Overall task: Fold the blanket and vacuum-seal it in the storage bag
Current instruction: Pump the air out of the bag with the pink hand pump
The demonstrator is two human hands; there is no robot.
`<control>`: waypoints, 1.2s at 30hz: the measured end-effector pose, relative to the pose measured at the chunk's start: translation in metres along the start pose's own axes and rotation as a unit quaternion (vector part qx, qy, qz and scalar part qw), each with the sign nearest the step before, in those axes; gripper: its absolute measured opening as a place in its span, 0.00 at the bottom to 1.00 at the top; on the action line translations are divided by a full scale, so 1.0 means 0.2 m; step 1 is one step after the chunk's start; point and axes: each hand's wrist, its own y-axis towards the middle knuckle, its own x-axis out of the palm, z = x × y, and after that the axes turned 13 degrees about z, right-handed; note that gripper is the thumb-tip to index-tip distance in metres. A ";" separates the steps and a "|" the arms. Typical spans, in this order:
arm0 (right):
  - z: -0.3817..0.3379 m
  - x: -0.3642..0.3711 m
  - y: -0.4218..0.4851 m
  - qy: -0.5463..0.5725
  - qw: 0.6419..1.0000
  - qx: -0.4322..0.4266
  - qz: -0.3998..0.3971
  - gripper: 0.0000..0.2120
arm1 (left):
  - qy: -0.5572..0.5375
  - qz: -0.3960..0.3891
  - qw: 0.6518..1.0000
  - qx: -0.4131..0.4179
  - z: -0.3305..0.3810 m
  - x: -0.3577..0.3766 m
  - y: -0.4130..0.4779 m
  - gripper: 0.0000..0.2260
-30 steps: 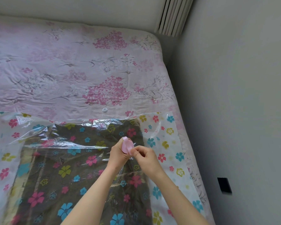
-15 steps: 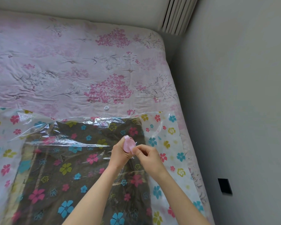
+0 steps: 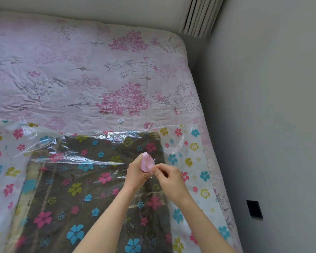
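Blanket (image 3: pixel 91 194) lies folded inside storage bag (image 3: pixel 188 156) on bed (image 3: pixel 80 70), so folding's done & air removal is left, judging by loose film; left hand (image 3: pixel 135 172) grips pink valve cap (image 3: pixel 147 161), right hand (image 3: pixel 169 177) pinches its near edge.

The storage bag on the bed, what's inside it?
Inside the clear flower-printed storage bag lies a folded dark blanket, visible through the plastic. Both arms cover part of it, and its near end runs out of view.

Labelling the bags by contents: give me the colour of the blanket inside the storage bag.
Dark brown blanket, seen through the flower-printed clear storage bag; the head view shows it.
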 end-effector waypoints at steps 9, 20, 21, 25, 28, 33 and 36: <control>-0.12 -0.13 -0.05 0.137 0.988 -0.062 -0.039 0.08 | -0.012 0.005 1.000 -0.011 -0.02 0.00 0.01 0.14; -0.23 -0.21 -0.13 0.148 0.983 -0.095 -0.058 0.08 | 0.001 -0.004 1.000 -0.001 0.01 -0.01 -0.01 0.16; -0.22 -0.21 -0.13 0.167 0.979 -0.094 -0.062 0.08 | 0.011 -0.004 1.000 0.002 0.01 -0.01 -0.01 0.17; -0.06 -0.06 -0.06 0.090 0.995 -0.036 -0.009 0.08 | -0.004 0.008 1.000 -0.018 0.01 -0.01 -0.01 0.17; 0.02 0.02 -0.01 0.015 1.000 0.018 0.006 0.10 | -0.010 0.006 1.000 -0.019 0.02 -0.01 -0.01 0.14; -0.19 -0.16 -0.13 0.091 0.993 -0.072 -0.015 0.08 | -0.029 -0.008 0.999 -0.029 0.03 -0.02 -0.03 0.19; -0.23 -0.21 -0.20 0.168 0.983 -0.073 -0.023 0.09 | -0.027 -0.004 0.999 -0.022 0.02 -0.01 -0.02 0.18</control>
